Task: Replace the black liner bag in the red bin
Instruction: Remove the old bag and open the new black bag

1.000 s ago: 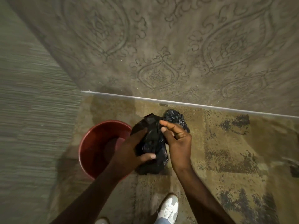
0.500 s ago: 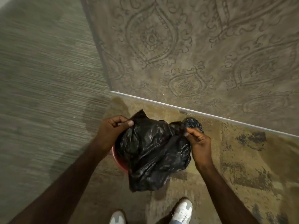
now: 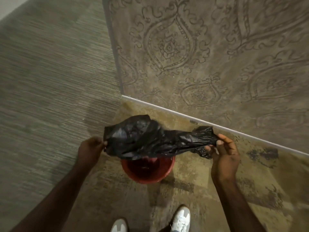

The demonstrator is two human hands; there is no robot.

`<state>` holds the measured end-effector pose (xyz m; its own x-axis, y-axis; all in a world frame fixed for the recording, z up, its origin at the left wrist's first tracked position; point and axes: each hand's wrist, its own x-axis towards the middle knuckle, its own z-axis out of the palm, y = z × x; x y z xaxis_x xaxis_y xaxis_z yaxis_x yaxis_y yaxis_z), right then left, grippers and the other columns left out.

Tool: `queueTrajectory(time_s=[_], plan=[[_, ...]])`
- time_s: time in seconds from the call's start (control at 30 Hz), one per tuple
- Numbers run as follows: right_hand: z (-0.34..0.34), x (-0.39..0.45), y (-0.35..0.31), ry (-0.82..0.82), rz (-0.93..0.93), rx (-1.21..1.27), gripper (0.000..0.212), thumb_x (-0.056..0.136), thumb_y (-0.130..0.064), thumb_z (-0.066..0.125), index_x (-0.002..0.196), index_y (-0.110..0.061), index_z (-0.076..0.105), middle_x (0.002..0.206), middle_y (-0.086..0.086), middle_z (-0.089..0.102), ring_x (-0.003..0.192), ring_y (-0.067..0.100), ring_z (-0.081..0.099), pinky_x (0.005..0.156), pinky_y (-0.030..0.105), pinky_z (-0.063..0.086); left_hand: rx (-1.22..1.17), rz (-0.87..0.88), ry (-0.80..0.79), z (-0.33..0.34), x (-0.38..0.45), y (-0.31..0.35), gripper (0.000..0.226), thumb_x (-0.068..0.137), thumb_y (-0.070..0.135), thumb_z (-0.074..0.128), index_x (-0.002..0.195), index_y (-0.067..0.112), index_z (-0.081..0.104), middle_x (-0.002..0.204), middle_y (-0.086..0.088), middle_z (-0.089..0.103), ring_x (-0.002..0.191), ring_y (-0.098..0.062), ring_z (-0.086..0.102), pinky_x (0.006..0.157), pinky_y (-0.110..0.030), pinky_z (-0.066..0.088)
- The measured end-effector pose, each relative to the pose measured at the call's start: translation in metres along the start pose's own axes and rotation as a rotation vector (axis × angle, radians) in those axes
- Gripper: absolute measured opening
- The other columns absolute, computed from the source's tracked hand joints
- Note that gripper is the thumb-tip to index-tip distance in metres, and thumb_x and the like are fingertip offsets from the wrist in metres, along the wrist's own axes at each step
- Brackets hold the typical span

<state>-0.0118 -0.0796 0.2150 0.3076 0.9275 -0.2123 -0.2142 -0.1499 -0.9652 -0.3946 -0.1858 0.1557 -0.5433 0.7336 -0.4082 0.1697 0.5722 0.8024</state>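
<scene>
1. A moment ago the black bag (image 3: 150, 139) was a crumpled lump held between your 2 hands. Now you have pulled it out wide, so it runs from left to right like a long band.

2. The red bin (image 3: 147, 171) was off to the left and then mostly hidden. Now it sits in the middle, right under the bag, with its near rim showing.

3. Your left hand (image 3: 91, 148) is closed on the left edge of the bag. Its fingers are curled in tight, and you see mostly its back.

4. Your right hand (image 3: 224, 154) pinches the right end of the bag between thumb and fingers. That end is bunched up thin, with a little tuft sticking out past your thumb.

5. I think this means you are unfolding the bag and looking for its mouth. The bag is above the bin but not in it yet, so the job is only partly done.

6. The bag looks thin, shiny and very wrinkled. The left part is puffed out and wide, and the right part is twisted narrow. I cannot tell where the open end is.

7. The bin looks dark red inside and seems to have no liner in it. It stands on the patchy tan rug (image 3: 250, 190), near the pale strip (image 3: 200, 122) at the foot of the patterned wall.

8. Your 2 white shoes (image 3: 181, 218) are just near the bin, at the bottom.
</scene>
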Motion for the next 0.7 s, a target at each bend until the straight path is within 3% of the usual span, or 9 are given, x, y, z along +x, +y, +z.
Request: queueTrajectory(time_s=[0.1, 0.23, 0.33, 0.4, 0.47, 0.57, 0.6, 0.63, 0.7], plan=[[0.009, -0.01, -0.013, -0.113, -0.09, -0.044, 0.033, 0.098, -0.001, 0.052, 0.096, -0.026, 0.073, 0.097, -0.009, 0.075, 0.088, 0.007, 0.07, 0.073, 0.024, 0.06, 0.32, -0.134, 0.045, 0.002, -0.015, -0.023, 0.028, 0.09, 0.02, 0.073, 0.113, 0.006, 0.068, 0.108, -0.018, 0.072, 0.096, -0.032, 0.068, 0.08, -0.04, 0.051], [0.027, -0.027, -0.014, -0.284, -0.181, -0.132, 0.031, 0.098, -0.001, 0.054, 0.097, -0.025, 0.073, 0.1, -0.007, 0.075, 0.093, 0.011, 0.07, 0.076, 0.026, 0.059, -0.012, 0.106, 0.233, 0.025, -0.031, 0.016, 0.009, 0.096, 0.013, 0.062, 0.1, 0.011, 0.07, 0.085, -0.005, 0.073, 0.08, -0.023, 0.073, 0.064, -0.027, 0.054], [0.038, -0.034, -0.006, -0.382, -0.162, -0.146, 0.032, 0.097, 0.002, 0.054, 0.096, -0.024, 0.073, 0.099, -0.003, 0.073, 0.094, 0.015, 0.069, 0.079, 0.027, 0.057, -0.241, 0.159, -0.018, 0.054, -0.043, 0.062, 0.022, 0.1, 0.016, 0.057, 0.093, 0.004, 0.074, 0.066, -0.014, 0.073, 0.061, -0.022, 0.072, 0.061, -0.029, 0.059], [0.046, -0.038, 0.002, -0.406, -0.129, -0.155, 0.037, 0.096, 0.007, 0.052, 0.091, -0.024, 0.073, 0.094, -0.003, 0.072, 0.092, 0.016, 0.067, 0.082, 0.03, 0.054, -0.295, 0.054, -0.303, 0.078, -0.055, 0.086, 0.038, 0.103, 0.029, 0.048, 0.092, 0.005, 0.075, 0.073, -0.023, 0.075, 0.063, -0.028, 0.073, 0.06, -0.032, 0.059], [0.051, -0.043, 0.008, -0.432, -0.106, -0.18, 0.04, 0.093, 0.008, 0.05, 0.083, -0.023, 0.072, 0.086, -0.006, 0.07, 0.086, 0.014, 0.064, 0.081, 0.032, 0.049, -0.302, -0.097, -0.483, 0.102, -0.063, 0.098, 0.049, 0.103, 0.041, 0.039, 0.093, 0.01, 0.075, 0.086, -0.018, 0.079, 0.074, -0.03, 0.075, 0.062, -0.03, 0.059], [0.053, -0.047, 0.015, -0.503, -0.031, -0.146, 0.037, 0.088, 0.005, 0.047, 0.074, -0.023, 0.067, 0.077, -0.008, 0.064, 0.076, 0.01, 0.058, 0.074, 0.028, 0.043, -0.3, -0.062, -0.405, 0.131, -0.067, 0.099, 0.017, 0.095, 0.035, 0.057, 0.103, 0.024, 0.068, 0.095, 0.013, 0.078, 0.092, -0.013, 0.073, 0.081, -0.032, 0.061], [0.051, -0.044, 0.017, -0.519, -0.004, -0.122, 0.036, 0.085, 0.005, 0.047, 0.072, -0.023, 0.065, 0.076, -0.008, 0.062, 0.074, 0.01, 0.056, 0.072, 0.027, 0.043, -0.254, 0.015, -0.341, 0.139, -0.064, 0.094, 0.025, 0.092, 0.024, 0.067, 0.117, 0.026, 0.064, 0.107, 0.019, 0.074, 0.102, -0.007, 0.07, 0.093, -0.036, 0.058], [0.052, -0.045, 0.017, -0.537, 0.022, -0.087, 0.035, 0.083, 0.005, 0.047, 0.07, -0.022, 0.063, 0.075, -0.006, 0.061, 0.073, 0.011, 0.055, 0.07, 0.025, 0.043, -0.211, 0.112, -0.297, 0.141, -0.062, 0.091, 0.05, 0.089, 0.013, 0.072, 0.134, 0.024, 0.055, 0.123, 0.016, 0.068, 0.115, -0.007, 0.064, 0.102, -0.037, 0.053], [0.053, -0.045, 0.016, -0.575, 0.075, 0.0, 0.032, 0.078, 0.007, 0.047, 0.068, -0.02, 0.061, 0.076, -0.002, 0.061, 0.073, 0.014, 0.055, 0.07, 0.025, 0.044, -0.18, 0.327, -0.334, 0.142, -0.061, 0.087, 0.076, 0.084, 0.001, 0.075, 0.15, 0.015, 0.039, 0.144, -0.003, 0.056, 0.132, -0.017, 0.055, 0.109, -0.039, 0.047]])
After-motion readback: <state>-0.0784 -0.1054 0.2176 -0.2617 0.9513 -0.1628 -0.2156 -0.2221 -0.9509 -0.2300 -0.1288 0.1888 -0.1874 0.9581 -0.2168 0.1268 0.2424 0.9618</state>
